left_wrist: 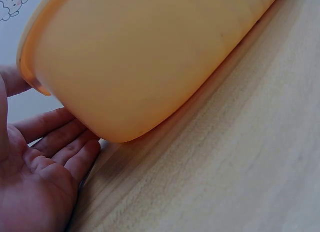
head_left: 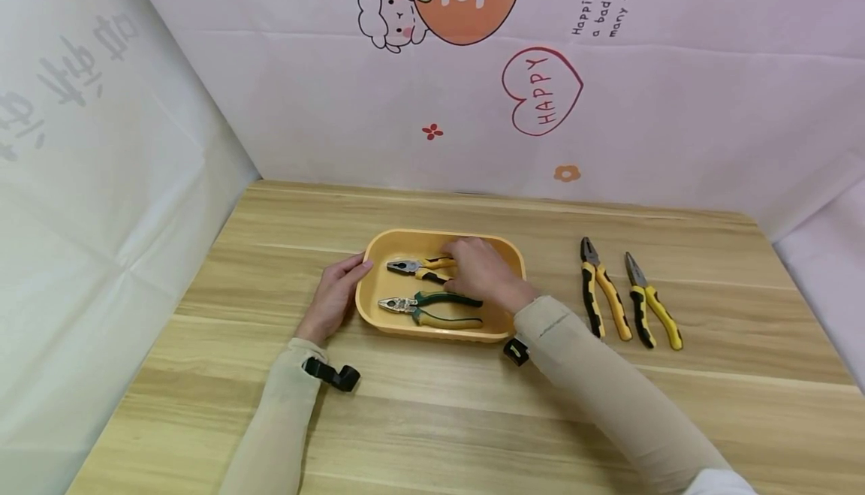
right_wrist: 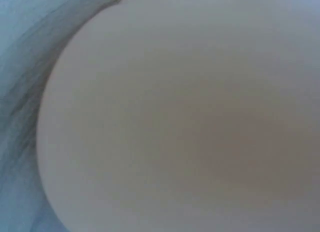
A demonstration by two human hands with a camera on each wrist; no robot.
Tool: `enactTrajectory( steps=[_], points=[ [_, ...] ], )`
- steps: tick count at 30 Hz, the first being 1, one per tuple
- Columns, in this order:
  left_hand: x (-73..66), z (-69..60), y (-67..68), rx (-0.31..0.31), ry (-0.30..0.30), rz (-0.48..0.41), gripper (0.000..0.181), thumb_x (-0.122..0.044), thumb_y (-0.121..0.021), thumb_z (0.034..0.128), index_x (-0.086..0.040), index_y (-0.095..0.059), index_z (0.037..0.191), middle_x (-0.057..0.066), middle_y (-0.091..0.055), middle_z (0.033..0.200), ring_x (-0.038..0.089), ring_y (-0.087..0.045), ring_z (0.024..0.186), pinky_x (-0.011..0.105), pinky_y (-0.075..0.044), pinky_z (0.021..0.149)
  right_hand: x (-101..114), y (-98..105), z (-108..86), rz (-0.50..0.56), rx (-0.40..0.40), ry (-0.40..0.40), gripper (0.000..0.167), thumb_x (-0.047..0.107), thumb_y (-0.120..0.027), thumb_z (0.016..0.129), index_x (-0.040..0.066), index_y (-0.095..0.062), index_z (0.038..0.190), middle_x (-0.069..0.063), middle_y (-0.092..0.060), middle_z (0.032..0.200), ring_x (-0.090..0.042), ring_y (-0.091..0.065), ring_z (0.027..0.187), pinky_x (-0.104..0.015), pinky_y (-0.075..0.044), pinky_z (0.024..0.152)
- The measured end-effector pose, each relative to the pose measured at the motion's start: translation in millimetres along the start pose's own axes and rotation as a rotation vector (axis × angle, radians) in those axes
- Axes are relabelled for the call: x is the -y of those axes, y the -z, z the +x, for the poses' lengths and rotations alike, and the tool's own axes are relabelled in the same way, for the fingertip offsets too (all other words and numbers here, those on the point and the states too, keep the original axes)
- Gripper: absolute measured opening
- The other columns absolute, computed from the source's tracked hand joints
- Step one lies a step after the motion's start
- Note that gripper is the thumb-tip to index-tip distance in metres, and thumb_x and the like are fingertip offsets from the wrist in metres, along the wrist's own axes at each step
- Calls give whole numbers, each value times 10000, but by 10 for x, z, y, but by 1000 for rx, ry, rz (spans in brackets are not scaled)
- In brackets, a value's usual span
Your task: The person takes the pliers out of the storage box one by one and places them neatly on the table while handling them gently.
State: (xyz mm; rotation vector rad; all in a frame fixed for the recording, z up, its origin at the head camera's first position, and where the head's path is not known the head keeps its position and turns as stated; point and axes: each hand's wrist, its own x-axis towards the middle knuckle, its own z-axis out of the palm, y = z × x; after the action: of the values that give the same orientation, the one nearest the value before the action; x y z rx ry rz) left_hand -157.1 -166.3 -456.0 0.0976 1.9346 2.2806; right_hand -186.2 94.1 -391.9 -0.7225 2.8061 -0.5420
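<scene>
A yellow plastic tray [head_left: 439,336] stands on the table. My left hand [head_left: 334,292] holds its left end, thumb on the rim; in the left wrist view its fingers [left_wrist: 60,137] touch the outer wall low down. Inside lie combination pliers with yellow-black handles [head_left: 405,267] and, nearer me, combination pliers with green-tan handles [head_left: 399,304], jaws to the left. My right hand [head_left: 483,270] reaches over the tray's right side and grips the handle ends of the yellow-black pliers, partly hiding them. The right wrist view is a blurred pale surface with no detail.
To the right of the tray, combination pliers with yellow-black handles [head_left: 604,292] and long-nose pliers [head_left: 652,303] lie on the wooden table [head_left: 419,420], handles spread towards me. A white printed cloth [head_left: 324,104] hangs behind the table and on the left.
</scene>
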Motion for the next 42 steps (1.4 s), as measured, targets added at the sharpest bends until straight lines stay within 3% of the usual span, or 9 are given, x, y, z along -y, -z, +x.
enactTrajectory(
  steps=[25,42],
  points=[
    [10,4,7,4,1,-8,484,-152,-548,1052,106,-459,1452,245,-469,1502,330,-472,1379,312,-467,1085,-43,-88,-14,-1,-53,6,556,184,-866,831,8,-655,1314,-135,-678,1278,-355,-576,1241,-486,-453,1097],
    [-4,7,-8,0,-4,-2,471,-132,-544,1050,112,-463,1445,255,-467,1499,325,-467,1384,344,-444,1112,-52,-97,-34,-48,-22,12,599,243,-875,823,2,-640,1318,-157,-649,1307,-355,-568,1245,-476,-452,1099]
  ],
)
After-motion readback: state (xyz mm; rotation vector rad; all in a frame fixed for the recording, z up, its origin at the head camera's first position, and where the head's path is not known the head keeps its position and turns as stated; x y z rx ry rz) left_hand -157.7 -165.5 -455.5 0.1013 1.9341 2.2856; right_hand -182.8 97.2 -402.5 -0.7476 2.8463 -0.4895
